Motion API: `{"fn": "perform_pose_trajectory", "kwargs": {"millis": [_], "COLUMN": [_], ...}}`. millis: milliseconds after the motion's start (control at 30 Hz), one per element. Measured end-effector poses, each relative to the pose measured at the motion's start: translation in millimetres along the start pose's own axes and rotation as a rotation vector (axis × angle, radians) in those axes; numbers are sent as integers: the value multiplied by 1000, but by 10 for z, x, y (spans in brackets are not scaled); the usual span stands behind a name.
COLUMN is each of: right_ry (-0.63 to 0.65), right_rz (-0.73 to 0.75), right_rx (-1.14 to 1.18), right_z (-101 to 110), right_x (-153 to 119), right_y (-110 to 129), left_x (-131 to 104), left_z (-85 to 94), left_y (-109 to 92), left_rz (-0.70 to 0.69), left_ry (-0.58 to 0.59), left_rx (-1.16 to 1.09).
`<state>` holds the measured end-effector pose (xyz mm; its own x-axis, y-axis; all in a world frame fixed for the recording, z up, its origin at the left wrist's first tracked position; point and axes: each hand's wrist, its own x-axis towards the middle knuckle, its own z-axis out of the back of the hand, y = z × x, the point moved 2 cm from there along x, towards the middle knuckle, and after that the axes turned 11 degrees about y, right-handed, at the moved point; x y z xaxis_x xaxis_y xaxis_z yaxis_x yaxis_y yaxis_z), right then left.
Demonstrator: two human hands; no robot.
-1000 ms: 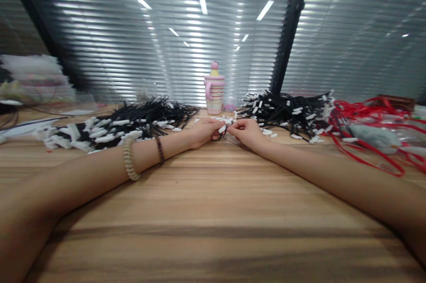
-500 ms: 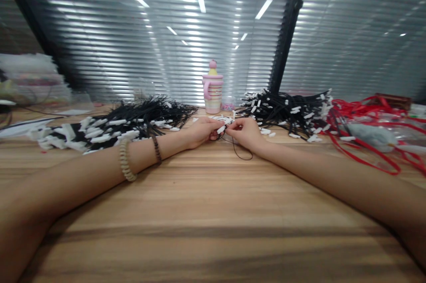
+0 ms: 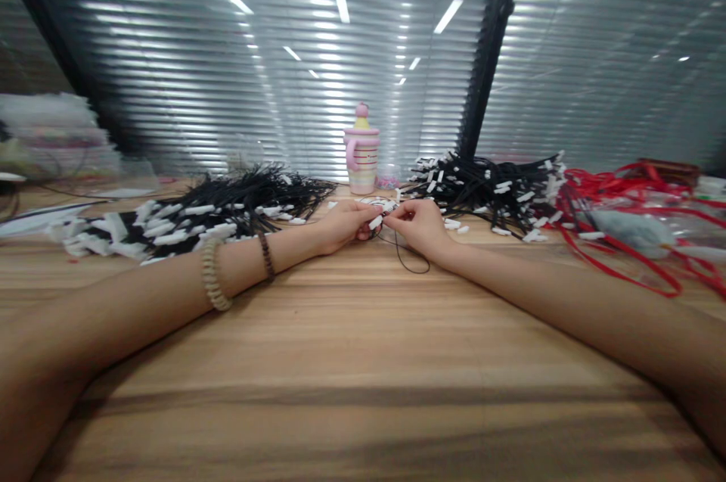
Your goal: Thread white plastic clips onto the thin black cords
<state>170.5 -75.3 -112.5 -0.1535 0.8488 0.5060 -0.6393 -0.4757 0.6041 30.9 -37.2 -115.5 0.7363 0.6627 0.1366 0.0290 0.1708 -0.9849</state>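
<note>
My left hand (image 3: 352,226) is closed on a black cord with a white plastic end piece (image 3: 375,222) showing at the thumb. Close beside it, my right hand (image 3: 420,223) pinches the same black cord between thumb and fingertips. A thin loop of the cord (image 3: 418,271) hangs below the right hand onto the wooden table (image 3: 363,361). Just behind the fingers lie small white pieces (image 3: 387,203), partly hidden by the hands. What exactly sits between the fingertips is too small to make out.
Left of the hands lies a pile of black cords with white ends (image 3: 187,221); another such pile (image 3: 488,187) is at the right. A pink cup (image 3: 361,160) stands behind the hands, near a small clear tub (image 3: 389,177). Red ribbons (image 3: 624,259) spread at the far right.
Almost nothing differs. Both hands stay together on the cord, with only a very slight shift of the fingers.
</note>
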Motion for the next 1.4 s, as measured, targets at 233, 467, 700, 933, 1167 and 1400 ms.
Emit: {"fn": "perform_pose_trajectory", "kwargs": {"millis": [233,467,700,933,1167,1400], "right_ry": [9,34,18,19,30,66], "right_rz": [-15,-18,-8,24,27,-21], "right_rx": [7,-7,-41,-117,-188,-72], "right_z": [-16,-38,-46,-67,-82,-64], "right_x": [6,22,29,33,25,35], "right_y": [-16,-22,-17,-28,-30,-53], "left_x": [-4,-8,4,-43,-111,-75], "left_z": [-5,-15,6,-51,-119,-100], "left_y": [6,-3,29,1,-79,-46], "left_rz": [17,36,61,83,76,121], "left_ry": [-6,-38,-81,-217,-210,-193], "left_rx": [23,32,189,432,618,528]}}
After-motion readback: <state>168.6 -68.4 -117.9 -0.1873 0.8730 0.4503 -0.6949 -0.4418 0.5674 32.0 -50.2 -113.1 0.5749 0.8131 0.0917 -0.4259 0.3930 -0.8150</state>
